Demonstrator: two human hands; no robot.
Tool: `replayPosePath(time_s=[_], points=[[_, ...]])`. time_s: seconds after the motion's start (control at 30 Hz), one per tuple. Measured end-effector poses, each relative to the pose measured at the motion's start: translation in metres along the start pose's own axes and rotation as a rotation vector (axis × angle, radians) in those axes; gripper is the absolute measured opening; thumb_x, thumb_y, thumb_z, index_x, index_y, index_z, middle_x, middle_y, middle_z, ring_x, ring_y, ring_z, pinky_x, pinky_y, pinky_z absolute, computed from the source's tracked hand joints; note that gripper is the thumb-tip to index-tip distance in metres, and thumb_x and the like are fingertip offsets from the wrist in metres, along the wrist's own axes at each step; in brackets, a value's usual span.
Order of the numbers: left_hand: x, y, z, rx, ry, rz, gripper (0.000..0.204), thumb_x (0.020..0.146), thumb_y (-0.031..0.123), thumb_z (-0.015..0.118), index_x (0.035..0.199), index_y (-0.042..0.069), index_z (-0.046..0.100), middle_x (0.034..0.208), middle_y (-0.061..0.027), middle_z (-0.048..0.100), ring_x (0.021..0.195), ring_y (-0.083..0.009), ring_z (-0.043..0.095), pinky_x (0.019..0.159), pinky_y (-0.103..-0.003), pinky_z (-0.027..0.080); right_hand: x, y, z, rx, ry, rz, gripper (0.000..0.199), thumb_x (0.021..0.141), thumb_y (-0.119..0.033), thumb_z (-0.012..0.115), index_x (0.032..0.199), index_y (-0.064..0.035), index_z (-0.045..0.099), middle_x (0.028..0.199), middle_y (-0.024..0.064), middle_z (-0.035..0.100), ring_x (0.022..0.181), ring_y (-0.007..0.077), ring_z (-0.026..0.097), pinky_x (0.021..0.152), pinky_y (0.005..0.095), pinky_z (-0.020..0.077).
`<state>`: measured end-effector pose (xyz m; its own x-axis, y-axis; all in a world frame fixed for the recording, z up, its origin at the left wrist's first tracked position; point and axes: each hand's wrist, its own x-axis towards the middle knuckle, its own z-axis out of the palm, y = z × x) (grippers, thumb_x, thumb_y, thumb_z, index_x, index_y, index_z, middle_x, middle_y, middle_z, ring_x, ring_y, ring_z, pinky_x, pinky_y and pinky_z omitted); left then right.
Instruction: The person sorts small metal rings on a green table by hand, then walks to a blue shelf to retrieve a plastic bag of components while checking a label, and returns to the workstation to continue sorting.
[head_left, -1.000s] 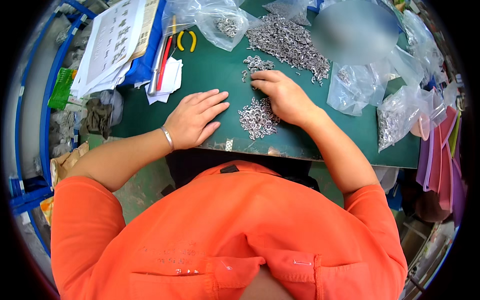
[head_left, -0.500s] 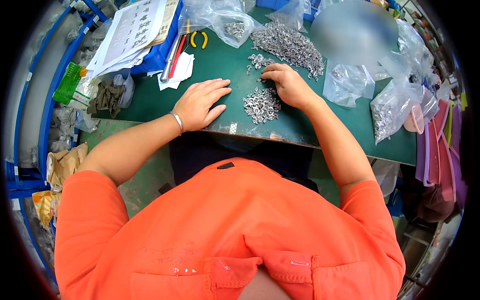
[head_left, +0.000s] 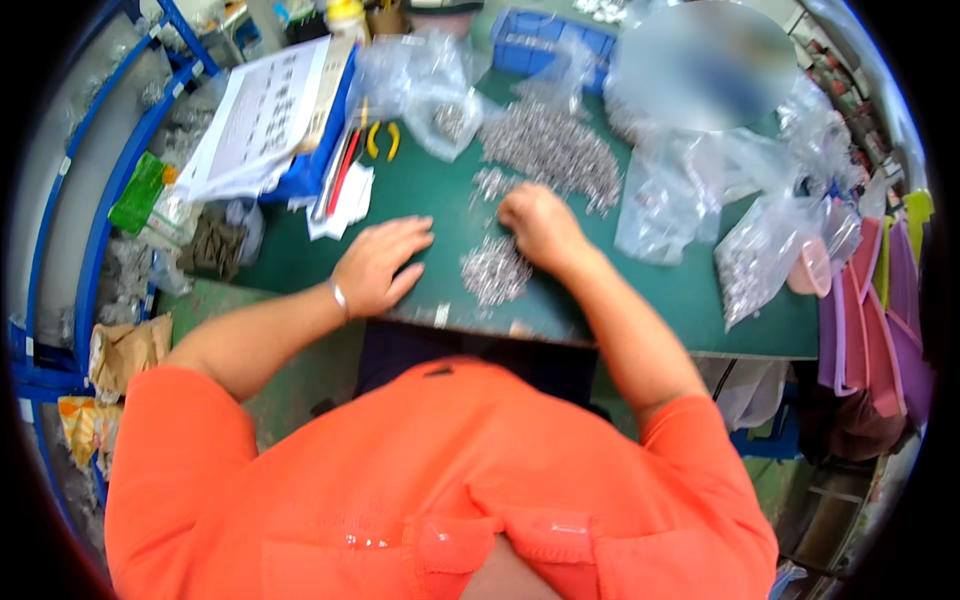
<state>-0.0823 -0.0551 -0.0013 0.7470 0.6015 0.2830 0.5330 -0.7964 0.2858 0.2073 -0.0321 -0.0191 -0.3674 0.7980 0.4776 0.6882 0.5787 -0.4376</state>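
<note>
My left hand lies flat on the green tabletop, fingers stretched out, with nothing in it. Fingers bent and tips drawn together, my right hand rests at a small cluster of metal pieces. Whatever its fingertips hold is hidden. Just below it, near the table's front edge, is a small pile of shiny metal pieces. Farther back spreads a much larger heap of similar small grey pieces. The picture is too blurred to show their exact shape.
To the left lie yellow-handled pliers, a red pen-like tool and papers on a blue bin. Clear bags of metal parts sit at right. A blue crate stands at the back. Blue shelving runs along the left.
The whole view has shifted, so the table sits lower and more of its back shows. My left hand stays flat; my right hand remains by the small cluster, fingers still bent.
</note>
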Motion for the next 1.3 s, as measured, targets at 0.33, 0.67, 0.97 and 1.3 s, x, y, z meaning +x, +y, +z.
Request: replayPosePath(time_s=[0.33,0.67,0.97,1.3], points=[[0.004,0.005,-0.009,-0.024,-0.018,-0.015,0.040,0.084,0.016,0.062,0.121,0.005,0.057,0.136,-0.0140,0.053,0.125,-0.0330,0.050,0.101,-0.044,0.040,-0.009,-0.017,-0.018,0.154,0.129,0.101,0.004,0.080,-0.001,0.065,0.083,-0.0021,0.063,0.084,0.0142,0.062,0.084,0.0348,0.061,0.074,0.0410,0.0499],[0.005,0.009,-0.014,-0.044,-0.057,-0.056,0.042,0.080,0.012,0.063,0.120,0.003,0.058,0.136,-0.0152,0.053,0.124,-0.0345,0.051,0.102,-0.045,0.039,-0.016,-0.009,-0.014,0.184,0.231,0.120,0.007,0.077,0.000,0.064,0.083,-0.0038,0.066,0.085,0.0121,0.062,0.086,0.0314,0.061,0.076,0.0402,0.0505],[0.017,0.002,0.002,-0.175,0.107,-0.139,0.025,0.080,0.004,0.065,0.105,0.003,0.063,0.124,-0.0158,0.061,0.114,-0.0337,0.057,0.098,-0.042,0.043,-0.012,-0.009,-0.016,0.505,0.266,0.408,0.016,0.077,0.004,0.071,0.089,-0.0018,0.061,0.081,0.0083,0.066,0.077,0.0143,0.065,0.069,0.0274,0.0528],[0.097,0.022,0.031,-1.192,0.104,-0.496,0.035,0.084,-0.001,0.071,0.116,-0.002,0.057,0.101,-0.0091,0.065,0.092,-0.0121,0.064,0.082,-0.024,0.054,-0.011,-0.017,-0.007,0.948,0.222,0.427,0.031,0.083,0.009,0.066,0.109,-0.0011,0.052,0.098,0.0092,0.065,0.093,0.0156,0.065,0.081,0.0269,0.0527]])
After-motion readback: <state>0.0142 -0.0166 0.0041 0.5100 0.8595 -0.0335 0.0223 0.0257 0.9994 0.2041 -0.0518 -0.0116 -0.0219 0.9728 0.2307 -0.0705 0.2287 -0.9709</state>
